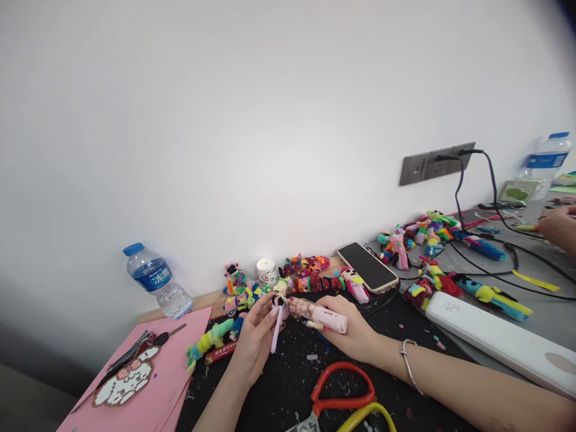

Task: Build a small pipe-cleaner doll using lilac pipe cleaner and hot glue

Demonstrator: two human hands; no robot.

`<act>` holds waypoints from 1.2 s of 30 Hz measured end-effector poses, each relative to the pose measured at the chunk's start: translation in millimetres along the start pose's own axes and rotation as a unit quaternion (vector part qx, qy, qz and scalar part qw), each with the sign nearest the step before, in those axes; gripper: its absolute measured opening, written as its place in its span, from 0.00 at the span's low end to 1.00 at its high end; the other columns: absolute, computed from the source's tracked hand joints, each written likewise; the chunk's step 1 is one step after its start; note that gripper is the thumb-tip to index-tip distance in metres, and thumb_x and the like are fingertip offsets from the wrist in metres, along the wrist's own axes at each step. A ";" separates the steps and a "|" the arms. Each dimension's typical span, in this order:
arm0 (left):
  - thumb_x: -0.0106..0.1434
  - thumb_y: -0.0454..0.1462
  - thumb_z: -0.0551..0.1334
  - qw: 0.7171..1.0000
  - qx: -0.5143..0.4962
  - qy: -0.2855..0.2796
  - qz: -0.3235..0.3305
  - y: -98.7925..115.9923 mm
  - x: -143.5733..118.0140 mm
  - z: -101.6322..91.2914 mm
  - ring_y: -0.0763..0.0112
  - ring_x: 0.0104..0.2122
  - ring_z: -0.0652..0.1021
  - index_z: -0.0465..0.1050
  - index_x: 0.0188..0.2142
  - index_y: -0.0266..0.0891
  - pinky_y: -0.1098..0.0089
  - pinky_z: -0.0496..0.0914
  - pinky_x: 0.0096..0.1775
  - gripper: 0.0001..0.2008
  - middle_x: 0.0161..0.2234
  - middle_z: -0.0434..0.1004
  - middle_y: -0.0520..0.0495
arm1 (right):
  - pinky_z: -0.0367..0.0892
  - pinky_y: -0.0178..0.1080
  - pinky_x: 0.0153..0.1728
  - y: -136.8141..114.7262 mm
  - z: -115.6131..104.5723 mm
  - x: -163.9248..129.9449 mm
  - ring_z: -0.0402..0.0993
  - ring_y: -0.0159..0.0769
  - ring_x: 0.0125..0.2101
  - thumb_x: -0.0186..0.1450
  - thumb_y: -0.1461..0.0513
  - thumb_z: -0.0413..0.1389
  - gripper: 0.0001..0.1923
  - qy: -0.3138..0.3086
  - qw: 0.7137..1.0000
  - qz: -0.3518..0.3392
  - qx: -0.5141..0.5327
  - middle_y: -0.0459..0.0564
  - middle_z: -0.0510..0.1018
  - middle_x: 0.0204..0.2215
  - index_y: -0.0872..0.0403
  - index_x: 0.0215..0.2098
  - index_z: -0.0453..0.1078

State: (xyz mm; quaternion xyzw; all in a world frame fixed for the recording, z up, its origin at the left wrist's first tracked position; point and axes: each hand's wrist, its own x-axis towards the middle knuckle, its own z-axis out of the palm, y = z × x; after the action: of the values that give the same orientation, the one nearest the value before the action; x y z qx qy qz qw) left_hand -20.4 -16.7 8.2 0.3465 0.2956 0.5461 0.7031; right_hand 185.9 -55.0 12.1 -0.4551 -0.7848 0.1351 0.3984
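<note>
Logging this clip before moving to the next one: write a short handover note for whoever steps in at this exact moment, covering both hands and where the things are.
Left hand: pinches a lilac pipe cleaner at the small figure's head.
Right hand: grips the pink glue pen, tip toward the figure.
Nearby: finished pipe-cleaner figures along the wall, more past the phone; red scissors on the black mat.
Done: many figures made. Left: the held one looks unfinished.

Both forearms bare, no sleeves; thin silver bangle (408,366) on right wrist; left wrist unadorned.
</note>
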 end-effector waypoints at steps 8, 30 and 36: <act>0.50 0.34 0.70 1.000 0.014 0.009 0.005 1.7 -1.0 1.8 0.74 0.34 0.76 0.75 0.44 0.45 0.75 0.70 0.38 0.20 0.36 0.76 0.50 | 0.58 0.36 0.32 -1.4 -0.7 -1.2 0.66 0.35 0.28 0.60 0.64 0.53 0.02 -0.004 1.000 -0.019 -0.006 0.45 0.73 0.29 0.53 0.33 0.64; 0.53 0.34 0.67 1.000 0.017 -0.005 -0.012 -1.8 1.7 -6.1 0.71 0.36 0.76 0.74 0.45 0.45 0.74 0.70 0.36 0.19 0.42 0.76 0.47 | 0.57 0.36 0.31 -3.1 -1.5 -1.1 0.66 0.34 0.28 0.59 0.66 0.51 0.04 0.003 1.000 0.015 0.008 0.45 0.73 0.29 0.52 0.32 0.64; 0.51 0.32 0.69 1.000 0.004 0.000 -0.006 -0.9 1.5 -4.8 0.71 0.36 0.77 0.75 0.42 0.44 0.73 0.70 0.38 0.17 0.40 0.78 0.48 | 0.58 0.36 0.32 -1.5 0.7 0.0 0.66 0.34 0.27 0.61 0.64 0.51 0.01 0.004 1.000 0.020 -0.005 0.44 0.73 0.27 0.53 0.31 0.64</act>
State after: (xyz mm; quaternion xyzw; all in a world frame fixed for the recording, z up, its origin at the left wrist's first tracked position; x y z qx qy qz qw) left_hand -23.4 -14.6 4.5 0.3475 0.3003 0.5408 0.7047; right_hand 184.4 -55.7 12.5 -0.4731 -0.7746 0.1377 0.3964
